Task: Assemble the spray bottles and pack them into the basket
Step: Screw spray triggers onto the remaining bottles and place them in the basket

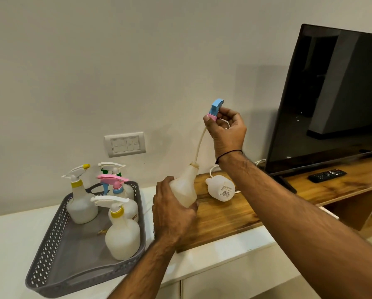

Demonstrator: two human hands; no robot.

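Above the wooden shelf, the left hand wraps the light, empty-looking bottle while the right hand pinches the blue trigger head (its floppy dip tube best steered from the collar).

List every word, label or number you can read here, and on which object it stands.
None can be read.
Lying bottle: white printed label, too small.
Basket bottle: red mark, mostly hidden.
Remote: button marks blurred.
Wall switch plate: no text.
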